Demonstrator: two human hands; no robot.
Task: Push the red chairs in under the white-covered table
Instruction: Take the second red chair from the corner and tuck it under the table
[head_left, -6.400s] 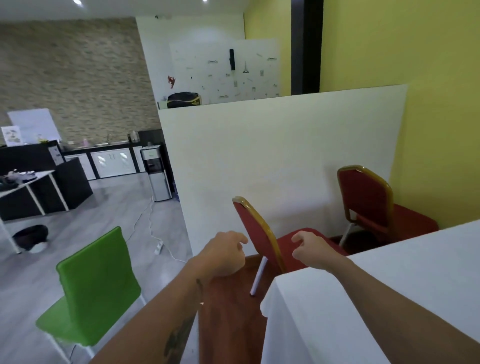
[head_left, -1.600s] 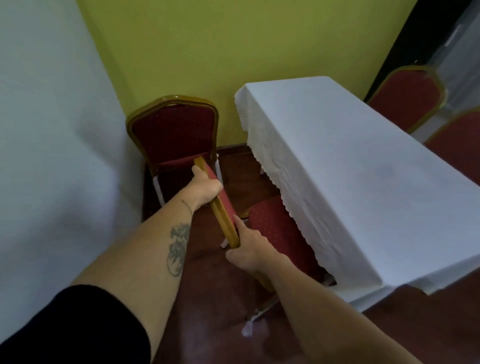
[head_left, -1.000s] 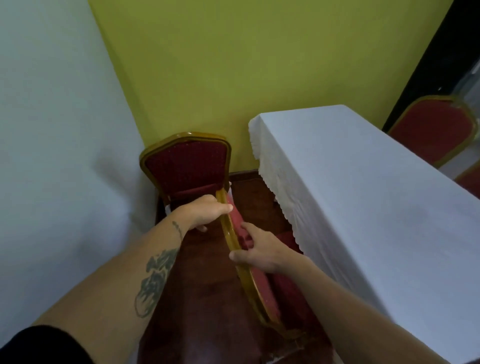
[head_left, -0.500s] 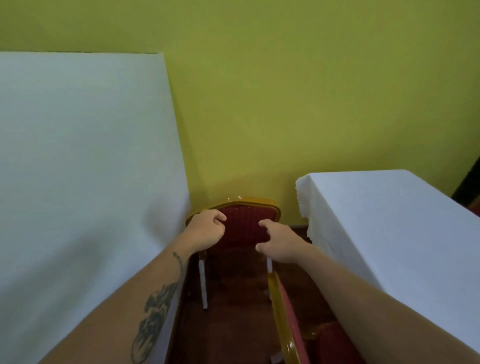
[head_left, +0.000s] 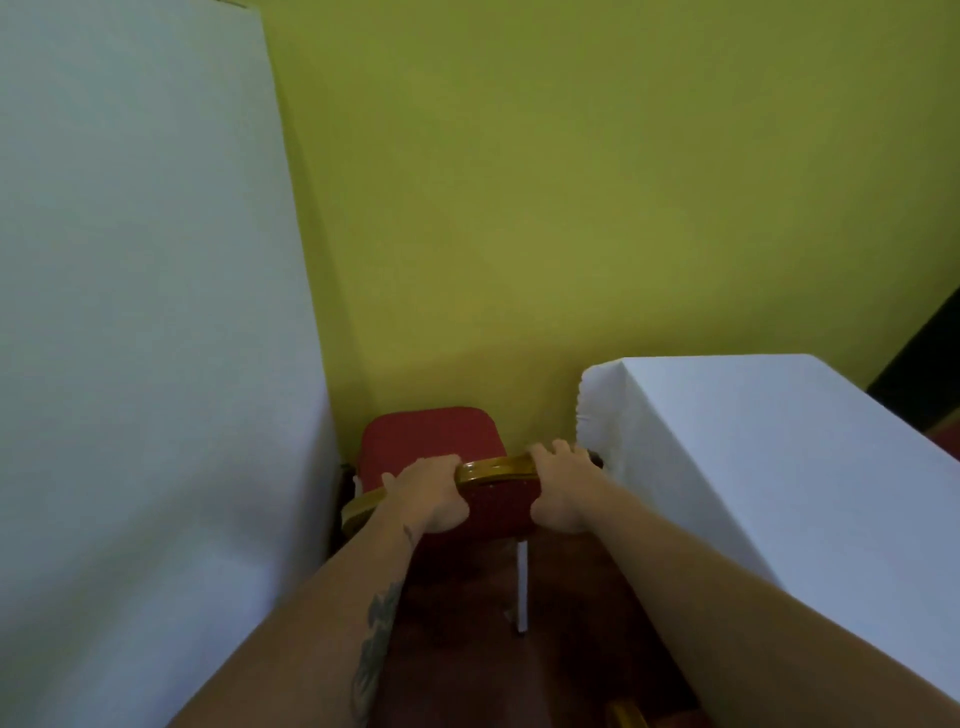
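Note:
A red chair (head_left: 428, 441) with a gold frame stands in the corner, its seat toward the yellow wall and its back toward me. My left hand (head_left: 428, 493) grips the gold top rail of the backrest on the left. My right hand (head_left: 561, 486) grips the same rail on the right, close to the table's corner. The white-covered table (head_left: 769, 467) fills the right side. A gold scrap of another chair (head_left: 626, 714) shows at the bottom edge; the rest of it is out of view.
A white partition panel (head_left: 145, 338) rises close on the left. The yellow wall (head_left: 571, 208) stands right behind the chair. One white chair leg (head_left: 522, 587) rests on the dark red-brown floor (head_left: 467, 649) between my arms.
I have let go of the nearer chair beside the table and both hands have closed on the top rail of the corner chair, which I now stand closer to.

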